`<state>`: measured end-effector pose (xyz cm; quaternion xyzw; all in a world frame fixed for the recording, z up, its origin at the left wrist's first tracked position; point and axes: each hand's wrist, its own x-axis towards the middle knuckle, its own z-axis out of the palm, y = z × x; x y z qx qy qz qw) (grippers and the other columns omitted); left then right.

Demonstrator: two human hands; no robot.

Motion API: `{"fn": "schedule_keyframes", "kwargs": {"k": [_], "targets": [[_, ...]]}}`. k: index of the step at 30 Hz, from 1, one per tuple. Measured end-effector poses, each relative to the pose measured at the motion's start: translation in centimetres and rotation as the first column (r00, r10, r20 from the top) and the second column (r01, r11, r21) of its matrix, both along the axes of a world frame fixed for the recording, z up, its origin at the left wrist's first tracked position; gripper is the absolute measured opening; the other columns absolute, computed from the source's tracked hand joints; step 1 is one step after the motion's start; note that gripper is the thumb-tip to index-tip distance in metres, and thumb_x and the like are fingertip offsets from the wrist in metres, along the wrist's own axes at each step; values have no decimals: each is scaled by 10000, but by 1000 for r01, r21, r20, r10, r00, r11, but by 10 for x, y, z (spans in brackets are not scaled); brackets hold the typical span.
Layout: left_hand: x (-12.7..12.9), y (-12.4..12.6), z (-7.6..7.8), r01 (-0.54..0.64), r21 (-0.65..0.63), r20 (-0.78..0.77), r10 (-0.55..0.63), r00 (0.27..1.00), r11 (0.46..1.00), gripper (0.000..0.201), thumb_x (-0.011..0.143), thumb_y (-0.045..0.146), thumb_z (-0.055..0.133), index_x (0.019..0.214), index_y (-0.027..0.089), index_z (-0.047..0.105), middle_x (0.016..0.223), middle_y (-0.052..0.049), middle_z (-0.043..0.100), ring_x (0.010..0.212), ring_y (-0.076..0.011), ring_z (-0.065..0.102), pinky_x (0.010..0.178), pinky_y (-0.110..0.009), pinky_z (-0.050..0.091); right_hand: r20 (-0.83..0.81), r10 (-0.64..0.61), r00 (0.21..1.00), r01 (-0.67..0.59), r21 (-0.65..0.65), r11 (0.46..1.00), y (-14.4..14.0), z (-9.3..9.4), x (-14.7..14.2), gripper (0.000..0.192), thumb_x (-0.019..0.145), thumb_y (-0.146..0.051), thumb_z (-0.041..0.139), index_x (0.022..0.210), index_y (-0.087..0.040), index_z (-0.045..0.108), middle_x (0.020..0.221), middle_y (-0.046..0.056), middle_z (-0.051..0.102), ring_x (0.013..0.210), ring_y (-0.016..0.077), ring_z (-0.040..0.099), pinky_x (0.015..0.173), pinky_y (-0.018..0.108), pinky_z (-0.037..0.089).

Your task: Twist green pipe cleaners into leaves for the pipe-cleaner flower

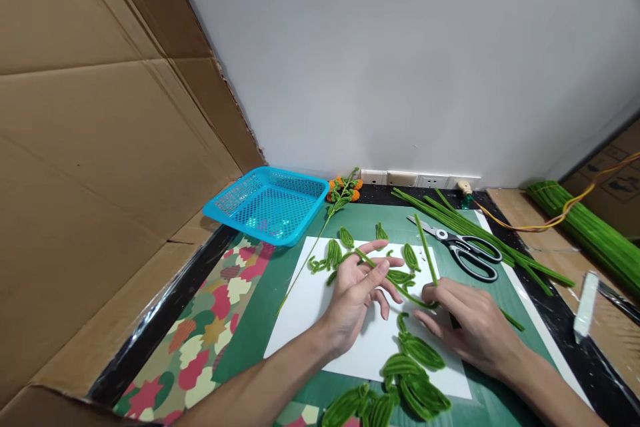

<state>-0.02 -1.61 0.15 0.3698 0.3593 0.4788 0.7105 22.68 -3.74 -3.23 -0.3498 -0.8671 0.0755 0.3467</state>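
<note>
My left hand [361,292] and my right hand [470,320] are over a white sheet [310,300] on a green mat. Between them they hold a green pipe cleaner [395,283] bent into a V. The left fingers pinch its left arm, and the right fingers pinch the bend, with the other arm sticking up toward the scissors. Small green pipe-cleaner leaves [410,257] lie scattered on the sheet beyond my hands. A pile of larger leaves [415,373] lies on the sheet's near edge.
A blue plastic basket [270,203] stands at the back left, with a green stem bearing orange flowers [344,192] beside it. Black-handled scissors [463,250] and long green pipe cleaners [480,237] lie at the right. A thick bundle [585,227] lies far right. Cardboard walls the left side.
</note>
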Motion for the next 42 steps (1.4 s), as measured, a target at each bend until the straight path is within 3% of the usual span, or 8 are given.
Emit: {"fn": "schedule_keyframes", "kwargs": {"k": [5, 9, 11, 15, 21, 26, 33, 42], "targets": [[2, -4, -3, 199, 10, -51, -198, 979, 980, 400, 973, 438, 703, 1224, 127, 696, 1191, -163, 706, 643, -121, 692, 418, -160, 474, -18, -12, 1000, 13, 23, 1000, 0, -3, 1, 72, 1073, -181, 565, 1004, -187, 582, 775, -1, 591, 630, 133, 544, 606, 260, 378], [1, -7, 0, 234, 32, -68, -231, 971, 972, 374, 941, 398, 740, 1224, 154, 737, 1208, -130, 696, 648, -85, 620, 431, -144, 430, -41, -29, 999, 30, 24, 999, -3, 1, -4, 151, 1078, -175, 537, 931, -193, 563, 697, -23, 539, 562, 126, 485, 567, 267, 344], [0, -6, 3, 222, 66, -99, -215, 972, 973, 346, 921, 357, 761, 1211, 168, 762, 1240, -118, 698, 694, -84, 605, 514, -153, 469, -46, -10, 999, 12, 32, 999, -5, 3, -9, 211, 1078, -158, 495, 877, -202, 539, 661, -29, 504, 544, 132, 450, 555, 285, 318], [-1, -5, 6, 268, 131, -110, -255, 961, 954, 289, 958, 331, 673, 1153, 168, 812, 1317, -133, 700, 1109, -230, 641, 811, -256, 549, -36, 81, 996, -81, 20, 997, -12, 5, -15, 288, 1062, -159, 486, 782, -222, 476, 655, -14, 511, 570, 147, 448, 567, 309, 291], [3, -11, 13, 341, -13, 72, -339, 938, 940, 288, 984, 328, 646, 1157, 157, 800, 1322, -167, 729, 1229, -266, 666, 1050, -336, 480, 23, 112, 993, -113, 84, 990, -20, 5, -20, 367, 1067, -239, 530, 705, -222, 472, 618, -7, 522, 555, 155, 438, 572, 343, 260], [2, -10, 10, 336, -48, 131, -327, 936, 941, 365, 950, 322, 743, 1289, 187, 718, 1141, -132, 767, 1037, -206, 704, 944, -285, 495, 40, 111, 993, -114, 97, 989, -22, 5, -23, 364, 1088, -246, 502, 725, -213, 517, 620, -6, 535, 543, 150, 447, 574, 347, 256], [5, -10, -1, 221, -46, 40, -219, 975, 974, 227, 964, 377, 754, 1020, 157, 757, 995, -77, 727, 888, -142, 652, 800, -218, 467, 42, 62, 997, -67, 146, 987, -17, 3, -20, 230, 1058, -190, 578, 829, -188, 601, 647, -12, 549, 509, 135, 428, 532, 344, 250], [9, -7, -5, 19, -50, -97, -24, 995, 999, 297, 918, 427, 794, 963, 137, 753, 952, -66, 726, 758, -126, 636, 698, -225, 472, 0, 25, 1000, -25, 176, 984, -17, 8, -19, 56, 1011, -212, 707, 978, -172, 687, 786, 29, 694, 595, 138, 594, 565, 310, 393]]}}
